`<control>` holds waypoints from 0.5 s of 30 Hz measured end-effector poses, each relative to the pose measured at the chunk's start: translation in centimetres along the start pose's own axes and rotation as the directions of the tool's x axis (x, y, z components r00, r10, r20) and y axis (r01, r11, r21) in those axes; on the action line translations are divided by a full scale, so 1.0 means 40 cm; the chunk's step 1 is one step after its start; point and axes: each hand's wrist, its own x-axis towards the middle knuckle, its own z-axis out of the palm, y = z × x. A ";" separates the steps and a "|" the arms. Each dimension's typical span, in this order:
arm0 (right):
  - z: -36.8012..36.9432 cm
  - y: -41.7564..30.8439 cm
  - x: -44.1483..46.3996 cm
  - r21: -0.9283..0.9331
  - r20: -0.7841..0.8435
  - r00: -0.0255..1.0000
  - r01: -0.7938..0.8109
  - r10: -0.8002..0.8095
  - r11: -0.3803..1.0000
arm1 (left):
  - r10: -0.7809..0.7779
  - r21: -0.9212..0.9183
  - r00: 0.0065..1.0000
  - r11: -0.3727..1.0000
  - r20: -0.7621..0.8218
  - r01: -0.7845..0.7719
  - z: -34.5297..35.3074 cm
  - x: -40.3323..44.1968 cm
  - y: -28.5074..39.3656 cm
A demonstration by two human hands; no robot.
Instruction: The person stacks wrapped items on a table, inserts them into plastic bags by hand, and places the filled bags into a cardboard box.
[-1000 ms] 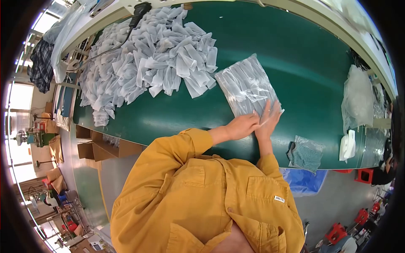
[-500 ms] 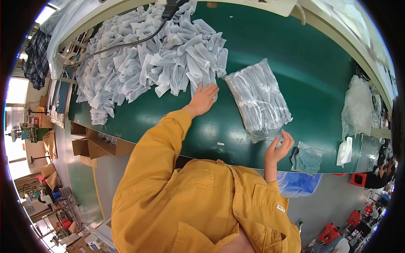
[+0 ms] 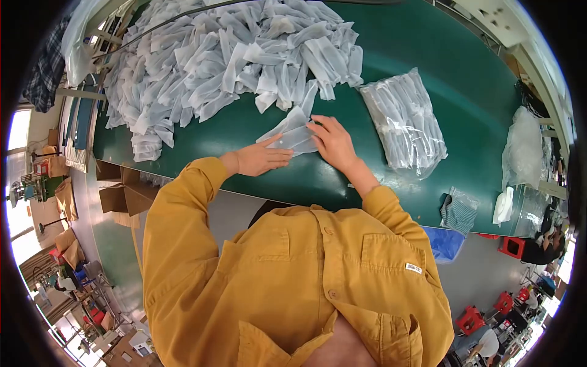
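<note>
My left hand (image 3: 264, 159) lies palm down with its fingers stretched out, touching the lower left side of a few frosted white packets (image 3: 296, 131) on the green table. My right hand (image 3: 332, 142) rests against the right side of those packets, its fingers slightly bent and apart. Just beyond my hands spreads a large heap of similar packets (image 3: 208, 67). To the right of my right hand lies a clear plastic bag (image 3: 406, 122) filled with rows of these packets.
A small bag with striped fabric (image 3: 458, 211) and a white object (image 3: 503, 205) lie near the green table's (image 3: 208, 147) right front edge. Clear plastic (image 3: 521, 147) hangs at right. An open cardboard box (image 3: 125, 192) stands below left. A black cable crosses above the heap.
My left hand has left the heap's edge and moved down and left. My right hand has come from beside the filled bag to the packets, several of which now lie apart from the heap.
</note>
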 end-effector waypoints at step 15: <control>0.101 -0.080 0.019 -0.122 0.177 0.981 -0.064 0.085 0.990 | -0.525 -0.136 0.709 0.837 -0.471 0.530 0.045 0.082 0.028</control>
